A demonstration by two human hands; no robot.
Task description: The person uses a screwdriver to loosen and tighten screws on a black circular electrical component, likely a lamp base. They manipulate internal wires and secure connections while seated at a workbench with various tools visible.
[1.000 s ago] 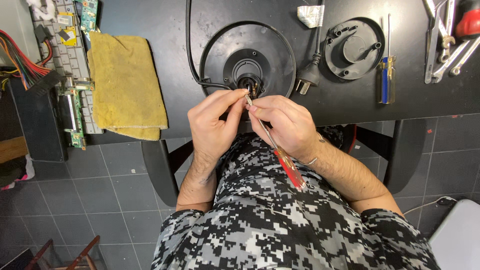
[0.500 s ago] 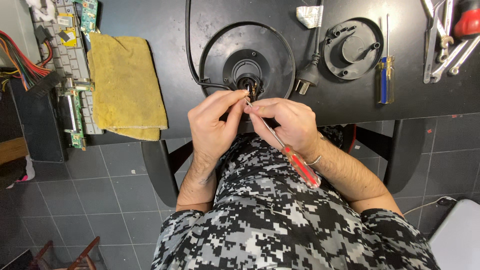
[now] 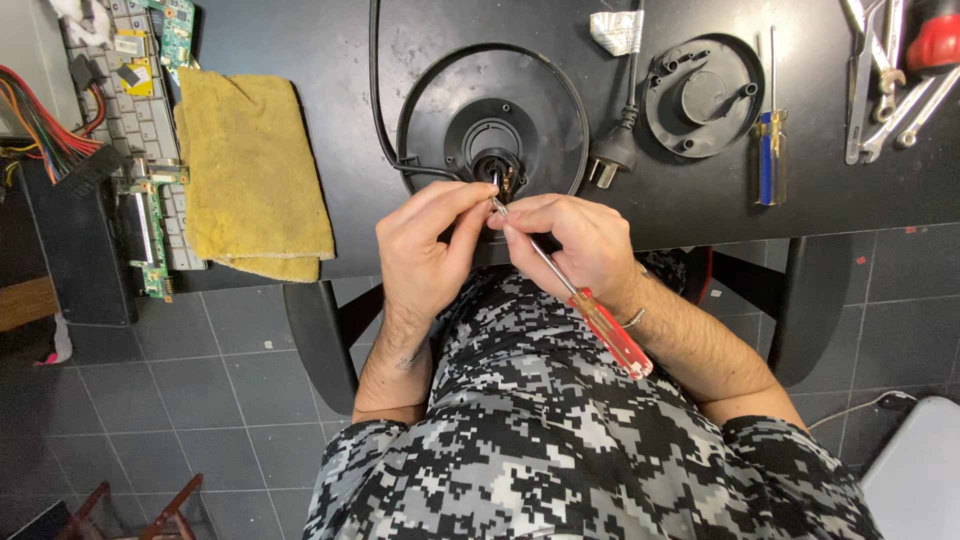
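A round black appliance base [image 3: 497,95] lies on the black table [image 3: 300,30], its cord looped around it. My right hand [image 3: 570,240] grips a red-handled screwdriver [image 3: 590,312], whose tip points at the connector in the base's middle [image 3: 498,175]. My left hand [image 3: 425,245] pinches something small at that same connector, fingertips touching the screwdriver's shaft; what it pinches is hidden by the fingers. The screwdriver's handle slants back over my right wrist.
A yellow cloth [image 3: 250,170] lies at the left, beside circuit boards [image 3: 140,90] and coloured wires [image 3: 40,120]. A power plug [image 3: 610,160], a round black cover [image 3: 703,95], a blue-handled screwdriver [image 3: 768,150] and wrenches [image 3: 885,80] lie at the right.
The screwdriver's handle has swung a little outward to the right over my wrist. Both hands stay at the connector, barely shifted.
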